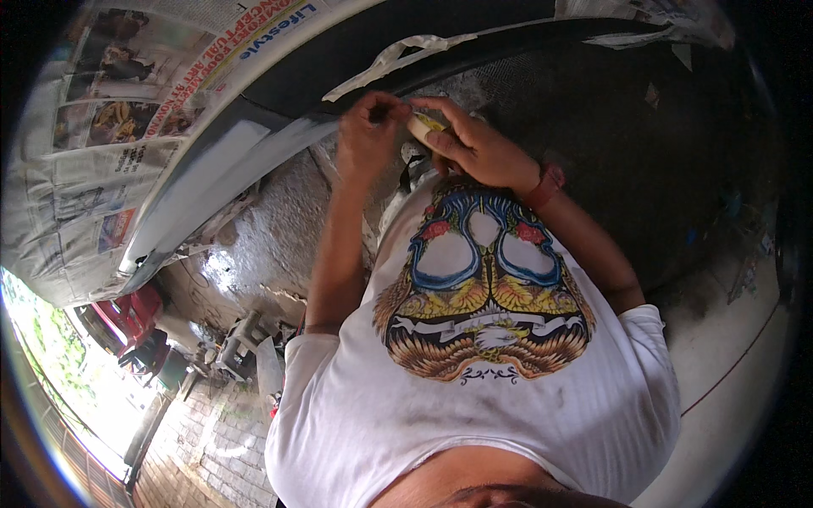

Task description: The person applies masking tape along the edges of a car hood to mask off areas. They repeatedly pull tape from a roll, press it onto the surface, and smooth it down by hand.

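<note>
Held in my right hand [476, 143] is a roll of masking tape [420, 129], its pale edge facing left and its yellowish core partly showing. My left hand [375, 130] has thumb and fingers pinched at the upper left edge of the roll; the tape between the fingertips is too small to make out. Just beyond the hands, a loose, crinkled strip of masking tape [381, 66] lies along a dark vehicle body panel [298, 70]. To the left of my left hand runs a curved panel with grey, patchy paint [222, 159].
Printed newspaper sheets [120, 82] cover the vehicle's surface at left. The rough, stained concrete floor [273, 235] lies below the panel. A grey plastic object [244, 346], a red vehicle [127, 317] and brick paving [203, 432] are at lower left. Small debris is on the dark floor at right.
</note>
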The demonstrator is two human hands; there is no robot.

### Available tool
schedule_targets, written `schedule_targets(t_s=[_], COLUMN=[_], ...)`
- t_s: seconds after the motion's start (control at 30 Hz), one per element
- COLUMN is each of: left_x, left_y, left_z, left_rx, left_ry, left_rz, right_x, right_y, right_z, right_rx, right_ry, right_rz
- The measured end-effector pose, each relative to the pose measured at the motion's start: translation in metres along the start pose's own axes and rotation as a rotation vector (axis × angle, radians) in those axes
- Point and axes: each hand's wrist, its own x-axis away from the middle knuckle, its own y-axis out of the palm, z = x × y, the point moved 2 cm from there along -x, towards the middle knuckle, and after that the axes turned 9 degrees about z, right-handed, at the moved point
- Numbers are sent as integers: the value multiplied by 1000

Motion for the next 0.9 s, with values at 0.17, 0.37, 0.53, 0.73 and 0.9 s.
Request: schedule_targets(t_s=[0.17,0.37,0.53,0.73,0.9], left_x=[-4,-16,-16,-25,-30], left_y=[-9,-1,23,36,39], left_z=[20,1,18,13,9], left_rx=[37,66,123,85,-1], left_ry=[75,0,222,272,271], left_rz=[201,465,399,430,519], right_x=[-15,-14,-56,-86,-90], right_y=[-8,-14,-16,-31,-20], right_z=[29,-2,16,44,34], right_rx=[506,486,475,545,852], right_ry=[-255,-425,-427,-200,-356], right_rz=[203,546,781,828,1053])
